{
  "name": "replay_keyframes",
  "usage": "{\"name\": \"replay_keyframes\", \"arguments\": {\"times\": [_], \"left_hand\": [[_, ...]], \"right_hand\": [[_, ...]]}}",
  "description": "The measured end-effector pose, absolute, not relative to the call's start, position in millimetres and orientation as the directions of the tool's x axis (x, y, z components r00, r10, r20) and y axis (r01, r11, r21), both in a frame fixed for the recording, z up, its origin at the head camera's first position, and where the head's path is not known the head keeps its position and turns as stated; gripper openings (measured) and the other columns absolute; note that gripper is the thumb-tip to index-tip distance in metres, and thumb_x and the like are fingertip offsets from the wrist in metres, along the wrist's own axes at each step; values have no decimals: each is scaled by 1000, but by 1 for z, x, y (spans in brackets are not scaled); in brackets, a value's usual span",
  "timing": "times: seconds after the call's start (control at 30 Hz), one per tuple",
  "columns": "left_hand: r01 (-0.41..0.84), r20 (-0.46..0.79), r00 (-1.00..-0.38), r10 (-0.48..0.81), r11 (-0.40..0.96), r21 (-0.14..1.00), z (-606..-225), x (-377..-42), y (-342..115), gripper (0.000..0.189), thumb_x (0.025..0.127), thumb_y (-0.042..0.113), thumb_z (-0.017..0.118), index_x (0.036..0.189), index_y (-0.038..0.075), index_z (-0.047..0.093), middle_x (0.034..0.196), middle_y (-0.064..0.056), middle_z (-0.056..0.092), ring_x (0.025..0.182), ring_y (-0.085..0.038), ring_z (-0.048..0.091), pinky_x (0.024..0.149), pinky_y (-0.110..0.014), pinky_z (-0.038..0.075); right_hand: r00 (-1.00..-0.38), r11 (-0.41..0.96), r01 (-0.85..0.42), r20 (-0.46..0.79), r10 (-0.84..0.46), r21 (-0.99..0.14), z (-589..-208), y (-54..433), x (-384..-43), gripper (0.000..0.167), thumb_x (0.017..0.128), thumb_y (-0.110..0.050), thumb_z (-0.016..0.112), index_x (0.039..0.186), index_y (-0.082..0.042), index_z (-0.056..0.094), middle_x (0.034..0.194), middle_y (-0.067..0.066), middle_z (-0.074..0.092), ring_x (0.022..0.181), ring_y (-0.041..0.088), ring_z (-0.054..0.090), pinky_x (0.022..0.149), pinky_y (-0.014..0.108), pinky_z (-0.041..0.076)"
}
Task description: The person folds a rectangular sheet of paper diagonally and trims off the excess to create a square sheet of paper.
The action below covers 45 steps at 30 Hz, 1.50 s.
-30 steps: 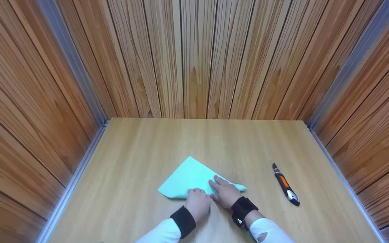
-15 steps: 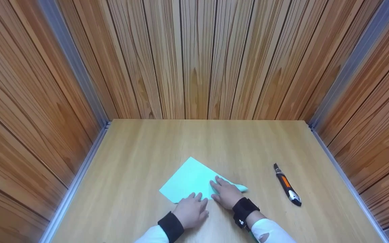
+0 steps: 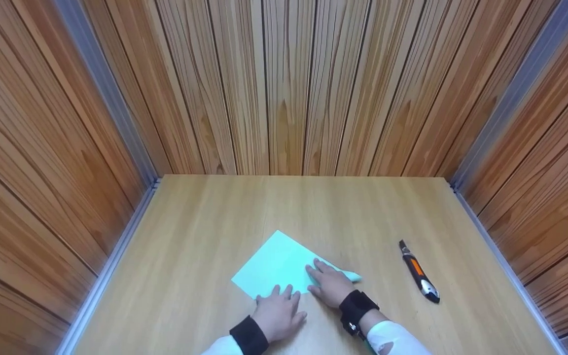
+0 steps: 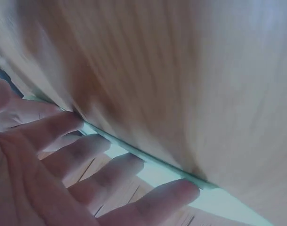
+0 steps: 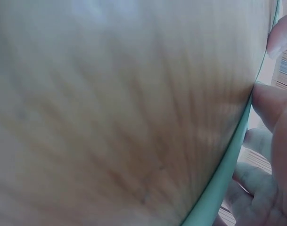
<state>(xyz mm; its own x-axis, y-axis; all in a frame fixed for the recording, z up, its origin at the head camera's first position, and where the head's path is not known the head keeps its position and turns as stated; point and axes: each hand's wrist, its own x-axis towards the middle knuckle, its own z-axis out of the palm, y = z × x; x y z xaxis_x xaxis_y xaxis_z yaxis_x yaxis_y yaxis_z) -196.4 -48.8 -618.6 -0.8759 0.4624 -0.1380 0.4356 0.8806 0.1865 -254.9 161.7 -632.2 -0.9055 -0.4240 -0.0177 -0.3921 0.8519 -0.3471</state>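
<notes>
A light green sheet of paper (image 3: 274, 261), folded along its near side, lies on the table in the head view. Its right end (image 3: 352, 276) sticks up a little past the right hand. My left hand (image 3: 277, 314) spreads its fingers with the tips on the paper's near edge; the left wrist view shows those fingertips (image 4: 181, 189) along the fold. My right hand (image 3: 332, 285) lies flat on the paper's right part, fingers spread. The right wrist view shows the paper's green edge (image 5: 218, 193) curving up off the table under that hand.
A black and orange utility knife (image 3: 419, 272) lies on the table (image 3: 190, 222) to the right of the paper, its tip pointing away. Wood-panelled walls (image 3: 284, 88) with metal corner rails stand behind and at both sides.
My left hand has uncurled and drawn back slightly toward the near left, spreading its fingers on the paper's edge. The paper's rolled near-left edge now lies flat. The right hand has stayed put.
</notes>
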Motion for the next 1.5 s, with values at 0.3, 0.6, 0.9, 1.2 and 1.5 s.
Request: {"name": "replay_keyframes", "arguments": {"times": [0.3, 0.6, 0.9, 1.2, 1.5], "left_hand": [[393, -211, -866, 454, 877, 275, -611, -200, -56, 65, 110, 58, 48, 157, 15, 59, 165, -11, 55, 153, -44, 49, 101, -80, 51], [412, -208, -863, 461, 879, 239, -610, -201, -57, 65, 109, 59, 50, 156, 15, 59, 165, -11, 55, 150, -43, 51, 94, -79, 55], [417, -203, -879, 431, 902, 108, -610, -214, -39, 54, 112, 54, 47, 159, 29, 57, 165, -9, 54, 141, -46, 57, 82, -75, 60], [444, -74, -896, 438, 885, -141, -616, -235, -28, 51, 108, 33, 64, 157, 19, 58, 158, -11, 60, 137, -37, 64, 94, -49, 65], [459, -76, -888, 453, 879, -126, -615, -244, -28, 49, 108, 34, 61, 155, 18, 60, 152, -10, 63, 128, -33, 66, 92, -45, 65]], "right_hand": [[-906, 846, -384, -24, -422, -369, -624, 160, -252, 57, 107, -27, 70, 156, -3, 57, 164, 28, 49, 151, 47, 49, 118, 65, 46], [-895, 845, -421, 2, -445, -329, -626, 162, -253, 56, 106, -27, 70, 154, -2, 59, 162, 29, 52, 149, 47, 53, 113, 66, 50], [-904, 844, -398, -5, -428, -360, -625, 161, -252, 55, 106, -26, 71, 154, -2, 59, 162, 30, 52, 149, 49, 52, 116, 66, 47], [-908, 841, -379, -23, -419, -386, -627, 160, -252, 55, 106, -27, 70, 155, -3, 58, 164, 29, 49, 151, 49, 49, 117, 70, 45], [-900, 839, -413, 17, -436, -353, -630, 161, -253, 55, 104, -27, 73, 152, -2, 61, 160, 30, 53, 146, 49, 54, 112, 70, 49]]}}
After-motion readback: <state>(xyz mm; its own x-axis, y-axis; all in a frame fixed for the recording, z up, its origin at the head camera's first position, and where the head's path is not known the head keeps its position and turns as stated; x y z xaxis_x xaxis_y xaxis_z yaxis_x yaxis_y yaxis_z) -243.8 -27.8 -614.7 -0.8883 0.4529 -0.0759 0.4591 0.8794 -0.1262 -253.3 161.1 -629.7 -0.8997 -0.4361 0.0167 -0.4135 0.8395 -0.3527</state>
